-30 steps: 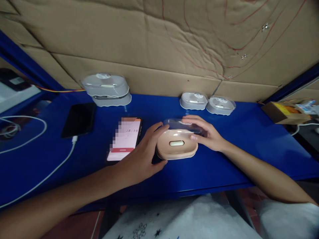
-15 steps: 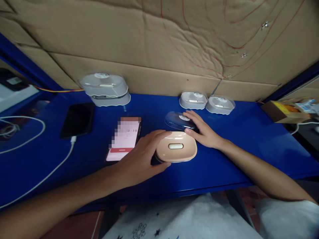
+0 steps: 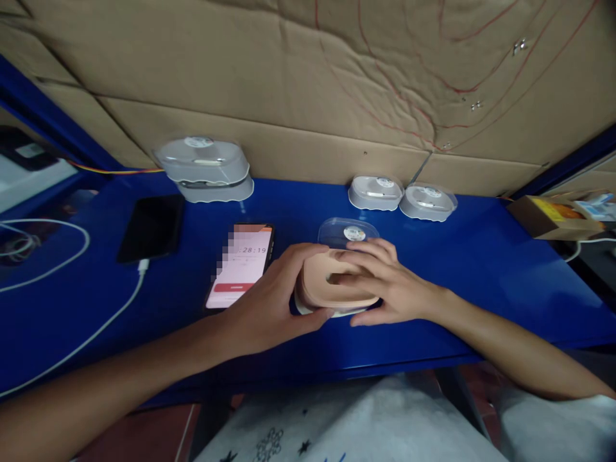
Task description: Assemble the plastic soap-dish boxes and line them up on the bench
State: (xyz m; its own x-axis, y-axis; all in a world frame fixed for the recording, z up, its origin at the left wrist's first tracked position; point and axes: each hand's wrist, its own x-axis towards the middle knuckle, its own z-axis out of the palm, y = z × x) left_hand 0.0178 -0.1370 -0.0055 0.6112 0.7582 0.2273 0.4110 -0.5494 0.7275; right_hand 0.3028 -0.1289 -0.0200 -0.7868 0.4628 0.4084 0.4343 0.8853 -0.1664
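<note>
A peach soap dish [image 3: 317, 285] with a pale base under its inner tray sits on the blue table in front of me. My left hand [image 3: 283, 292] grips its left side, fingers along the far rim and thumb at the near edge. Over the right side reaches my right hand [image 3: 385, 282], its fingers across the top and its thumb low at the near edge. Those fingers partly hide the slot in the tray's middle. Just behind the dish lies a clear plastic lid [image 3: 332, 229] with a round white sticker, touched by neither hand as far as I can see.
At the back left stand stacked grey soap boxes [image 3: 216, 189] with clear lids; two more grey boxes [image 3: 375, 196] are at the back right. A lit phone [image 3: 240, 263] lies left of my hand, beside a dark phone [image 3: 151, 228] on a white cable [image 3: 115, 327]. A cardboard box [image 3: 543, 218] stands far right.
My right hand has let go of the clear lid, which now lies behind the dish, and has come nearer onto the dish's right side. My left hand keeps its grip.
</note>
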